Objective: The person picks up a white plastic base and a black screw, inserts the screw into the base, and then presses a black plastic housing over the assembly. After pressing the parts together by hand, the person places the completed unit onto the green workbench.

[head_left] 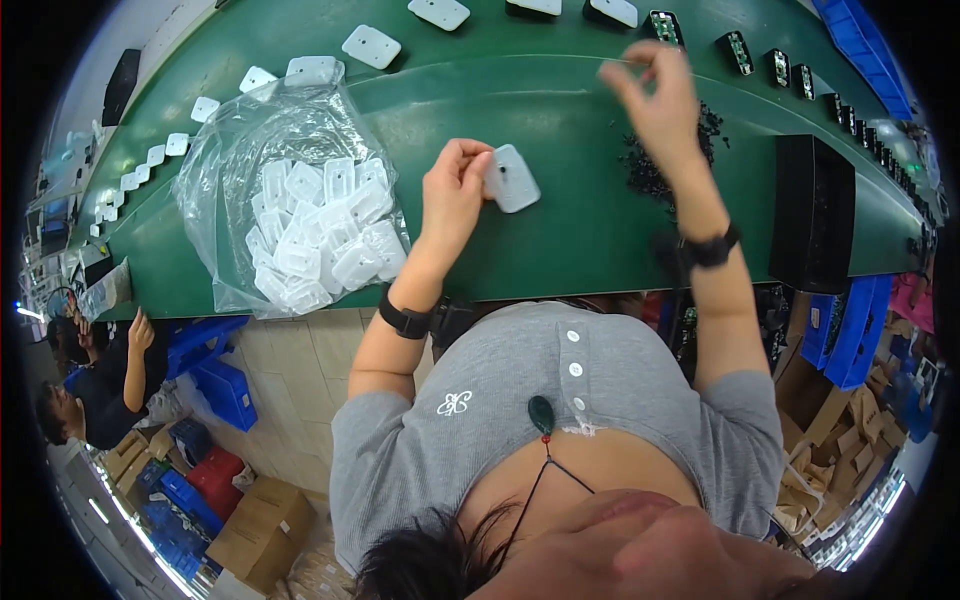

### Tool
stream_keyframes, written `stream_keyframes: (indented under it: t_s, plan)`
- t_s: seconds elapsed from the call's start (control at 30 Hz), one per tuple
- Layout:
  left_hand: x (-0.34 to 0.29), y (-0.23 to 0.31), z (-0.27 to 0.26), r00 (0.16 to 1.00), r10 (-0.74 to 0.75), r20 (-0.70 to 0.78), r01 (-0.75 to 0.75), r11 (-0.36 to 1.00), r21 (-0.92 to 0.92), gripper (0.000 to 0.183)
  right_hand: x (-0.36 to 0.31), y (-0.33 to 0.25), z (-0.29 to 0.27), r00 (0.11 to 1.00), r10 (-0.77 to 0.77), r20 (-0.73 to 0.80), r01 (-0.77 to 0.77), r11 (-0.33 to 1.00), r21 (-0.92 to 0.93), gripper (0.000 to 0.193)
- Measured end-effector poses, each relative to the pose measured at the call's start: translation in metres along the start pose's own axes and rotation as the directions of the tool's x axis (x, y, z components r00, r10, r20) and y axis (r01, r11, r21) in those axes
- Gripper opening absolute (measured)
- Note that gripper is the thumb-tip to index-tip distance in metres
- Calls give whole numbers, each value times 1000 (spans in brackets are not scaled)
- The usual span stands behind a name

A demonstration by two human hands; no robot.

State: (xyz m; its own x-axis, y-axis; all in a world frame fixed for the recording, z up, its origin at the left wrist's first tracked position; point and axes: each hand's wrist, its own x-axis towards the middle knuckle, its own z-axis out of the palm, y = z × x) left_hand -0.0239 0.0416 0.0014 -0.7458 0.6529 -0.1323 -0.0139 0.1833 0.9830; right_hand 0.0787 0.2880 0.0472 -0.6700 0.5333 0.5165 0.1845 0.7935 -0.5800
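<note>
My left hand pinches a white plastic cover by its left edge; the cover has rounded corners and a small dark hole. Up and to the right, my right hand is raised over the green work surface, thumb apart from the curled fingers and slightly blurred, with nothing visible between them. Close beyond it is a black housing with a green circuit board. Below that hand lies a loose pile of small black parts. Left of my left hand, a clear plastic bag holds many white covers.
White covers form a line along the far side and left. Black housings with boards continue down the right. A long black bin stands at right; a blue tray is beyond. Another person sits at far left.
</note>
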Motion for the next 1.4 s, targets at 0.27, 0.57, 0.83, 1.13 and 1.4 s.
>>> stream_keyframes:
  t_s: [0.27, 0.57, 0.83, 1.13, 1.4]
  plan:
    - [12, 14, 3, 937, 328, 125, -335, 732, 594, 15, 98, 109, -12, 846, 461, 266, -224, 761, -609, 60]
    - [-29, 9, 6, 850, 490, 193, -465, 524, 714, 59, -85, -32, -23, 877, 130, 463, -368, 803, 469, 45]
    - [-21, 10, -9, 768, 497, 404, -639, 551, 536, 49, -132, -50, -41, 912, -28, 410, -36, 988, 147, 44]
    - [-33, 4, -26, 787, 571, 233, -612, 682, 400, 49, -92, -75, 3, 885, -247, 395, 139, 949, 282, 41]
    - [-36, -10, -29, 777, 545, 315, -619, 571, 539, 48, -90, -71, 23, 847, -302, 437, 207, 945, 252, 41]
